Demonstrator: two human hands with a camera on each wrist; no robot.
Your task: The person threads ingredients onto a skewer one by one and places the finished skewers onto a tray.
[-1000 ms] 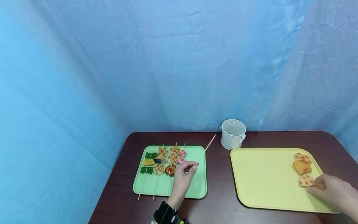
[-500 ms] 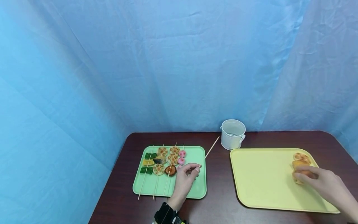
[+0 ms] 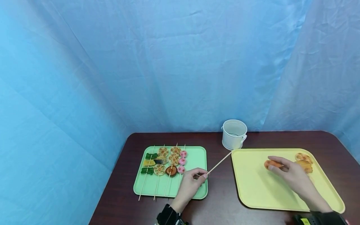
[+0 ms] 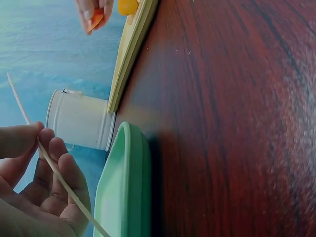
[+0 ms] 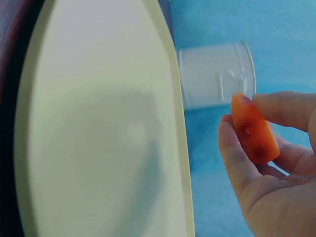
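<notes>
A thin wooden skewer [image 3: 220, 162] is pinched between the thumb and fingers of my left hand [image 3: 192, 182], over the right side of the green tray [image 3: 194, 190]. It slants up and right, its tip near the yellow tray's corner. My right hand [image 3: 295, 176] holds an orange-brown lotus root slice [image 3: 272, 164] above the yellow tray [image 3: 264, 193]. In the right wrist view that slice [image 5: 253, 131] is seen edge-on, with a small hole in its rim. A golden-brown food piece [image 3: 307, 166] and another lotus slice [image 3: 303, 157] lie at the yellow tray's right.
Several loaded skewers lie on the green tray, bearing green pieces [image 3: 151, 156], lotus slices, a mushroom [image 3: 171, 170] and pink balls [image 3: 182, 161]. A white bucket [image 3: 233, 142] stands behind, between the trays. Blue curtain [image 3: 180, 62] hangs past the dark wooden table [image 3: 219, 200].
My right hand has lifted the front lotus slice and moved left over the yellow tray. My left hand has shifted slightly right, and its skewer now tilts lower toward the yellow tray.
</notes>
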